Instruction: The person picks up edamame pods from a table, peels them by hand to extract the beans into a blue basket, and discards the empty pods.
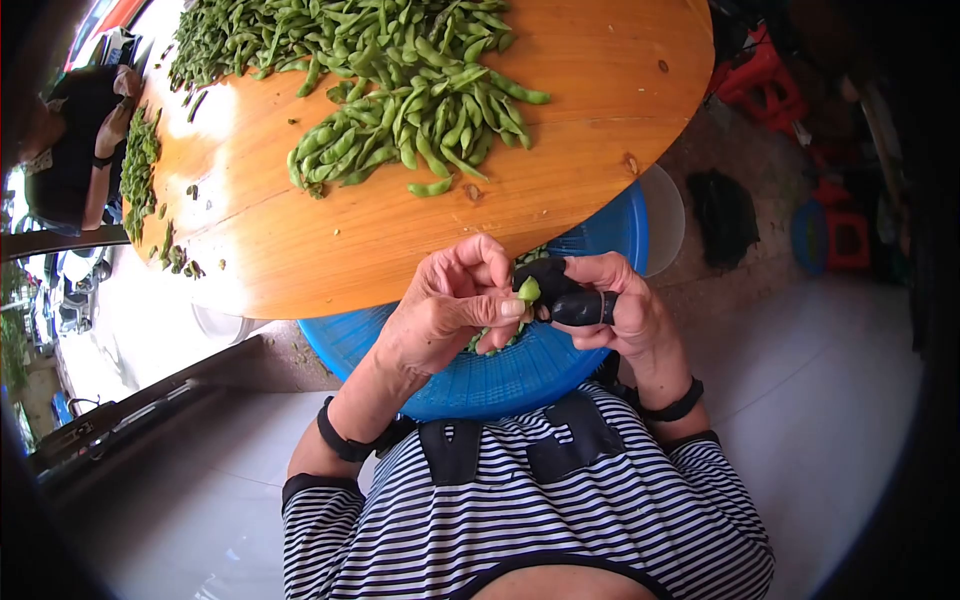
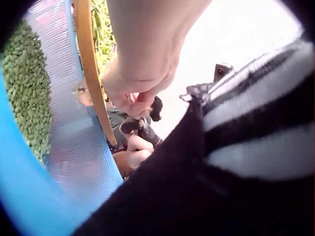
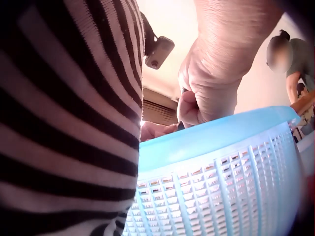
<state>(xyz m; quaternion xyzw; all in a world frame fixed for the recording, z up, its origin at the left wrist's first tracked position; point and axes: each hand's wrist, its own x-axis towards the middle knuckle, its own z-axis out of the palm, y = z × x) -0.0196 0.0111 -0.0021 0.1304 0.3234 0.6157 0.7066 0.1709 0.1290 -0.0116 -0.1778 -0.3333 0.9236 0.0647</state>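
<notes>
Centrally, the two forearms converge over a blue basket (image 1: 470, 392), each banded with a black strap (image 1: 342, 438) near the wrist. The left hand (image 1: 448, 300), wrist bent inward, pinches a green pod (image 1: 528, 289) between thumb and finger; the right hand (image 1: 622, 305), fingers curled, meets it from the opposite side, gripping the same pod with digits sheathed in black covers (image 1: 582, 308). The pod thus lies between the hands, just beside the edge of the wooden counter (image 1: 610, 90), which carries heaped pods (image 1: 450, 110). Shelled beans (image 2: 27, 88) lie within the basket. Any background lettering is too small to read.
</notes>
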